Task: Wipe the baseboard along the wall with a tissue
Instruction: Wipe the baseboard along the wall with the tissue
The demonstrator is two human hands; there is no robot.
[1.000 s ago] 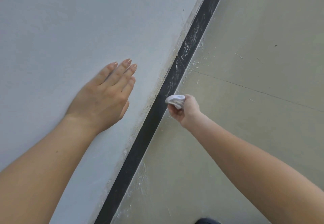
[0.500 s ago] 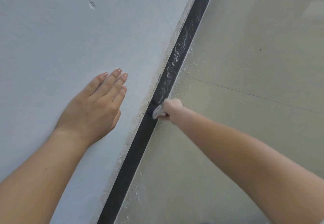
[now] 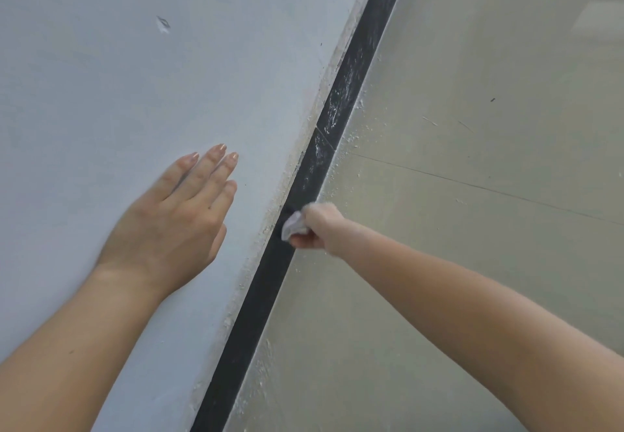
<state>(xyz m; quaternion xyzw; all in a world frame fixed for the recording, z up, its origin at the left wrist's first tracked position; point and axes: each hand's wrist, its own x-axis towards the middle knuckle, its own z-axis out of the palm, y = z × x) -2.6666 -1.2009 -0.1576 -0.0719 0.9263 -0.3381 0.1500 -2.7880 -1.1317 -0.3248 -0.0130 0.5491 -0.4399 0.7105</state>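
A black baseboard runs diagonally from the bottom middle to the top right, between the pale wall and the floor. White dust and streaks cover its farther stretch; the nearer stretch looks dark and plain. My right hand is closed on a crumpled white tissue, which presses against the baseboard. My left hand lies flat on the wall with its fingers stretched out and holds nothing.
The pale grey wall has a small chip high up. The beige tiled floor shows a grout line and white crumbs along the foot of the baseboard.
My right hand has gone from just off the baseboard onto it, and now presses the tissue against it. The left hand stays flat on the wall.
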